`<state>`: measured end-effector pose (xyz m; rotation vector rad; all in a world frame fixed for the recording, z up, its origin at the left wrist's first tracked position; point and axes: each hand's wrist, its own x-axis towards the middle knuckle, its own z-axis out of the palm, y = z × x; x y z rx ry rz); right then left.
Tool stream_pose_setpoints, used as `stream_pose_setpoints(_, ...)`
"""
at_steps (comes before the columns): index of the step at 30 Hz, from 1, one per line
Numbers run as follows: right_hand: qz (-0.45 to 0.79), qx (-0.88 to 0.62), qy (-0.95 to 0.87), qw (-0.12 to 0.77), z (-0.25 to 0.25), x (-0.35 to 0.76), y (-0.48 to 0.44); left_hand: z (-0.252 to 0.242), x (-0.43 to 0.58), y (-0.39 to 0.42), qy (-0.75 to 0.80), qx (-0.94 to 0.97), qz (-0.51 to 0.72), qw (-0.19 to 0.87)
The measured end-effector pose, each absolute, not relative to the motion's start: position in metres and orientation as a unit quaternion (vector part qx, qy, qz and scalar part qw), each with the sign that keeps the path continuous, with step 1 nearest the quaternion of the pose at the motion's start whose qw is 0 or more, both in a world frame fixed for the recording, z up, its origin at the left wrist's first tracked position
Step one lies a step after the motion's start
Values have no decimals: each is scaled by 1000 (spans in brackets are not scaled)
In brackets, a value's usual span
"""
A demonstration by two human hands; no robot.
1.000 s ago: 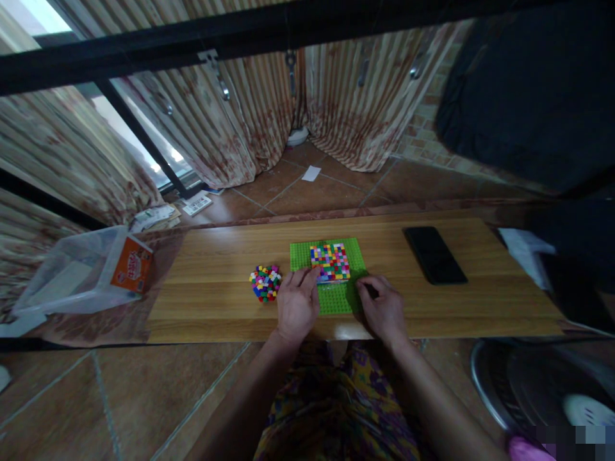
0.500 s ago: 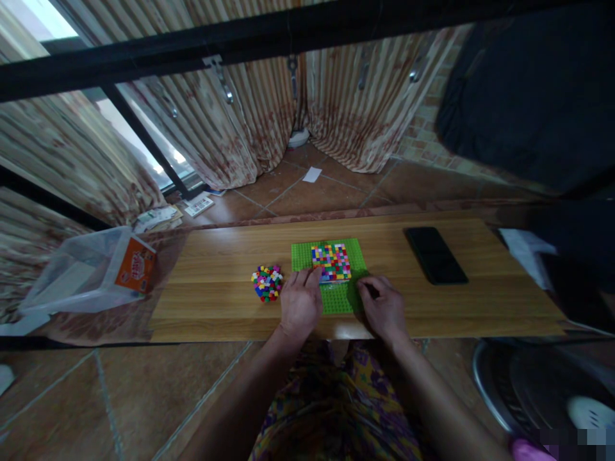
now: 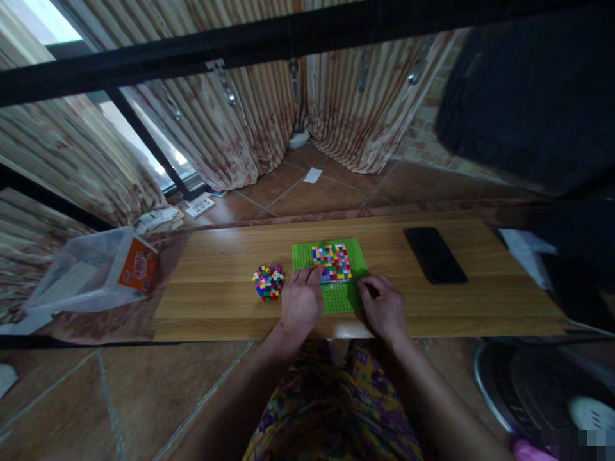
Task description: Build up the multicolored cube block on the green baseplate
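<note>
A green studded baseplate (image 3: 343,299) lies on the wooden table, with a tight block of many-coloured toy bricks (image 3: 332,259) built on it. My left hand (image 3: 302,299) covers the plate's lower left part. Its fingers are bunched together, their tips at the lower left corner of the brick block; what they pinch, if anything, is hidden. Against the plate's right edge rests my right hand (image 3: 384,306), fingers curled and thumb meeting forefinger, and I cannot make out anything in the pinch. Just left of my left hand sits a pile of loose small bricks (image 3: 268,283).
A black phone (image 3: 436,255) lies on the right of the wooden table (image 3: 216,256). Left of the table stands a clear plastic box (image 3: 81,272) with an orange label. A black metal bar (image 3: 259,45) crosses above, in front of striped curtains (image 3: 250,121).
Both hands keep almost the same place and pose. The whole view has shifted very slightly; the bricks, plate and phone look unchanged.
</note>
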<state>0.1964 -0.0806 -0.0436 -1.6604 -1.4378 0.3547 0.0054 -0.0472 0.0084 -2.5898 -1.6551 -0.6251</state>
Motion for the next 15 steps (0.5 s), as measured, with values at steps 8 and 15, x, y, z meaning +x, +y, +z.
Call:
stream_pose_setpoints(8, 139, -663, -588, 442, -44, 197, -81, 3, 3, -46, -532, -820, -210, -14)
stream_pose_setpoints(15, 133, -663, -587, 446, -44, 196, -80, -6, -2, -50, -519, -795, -301, -95)
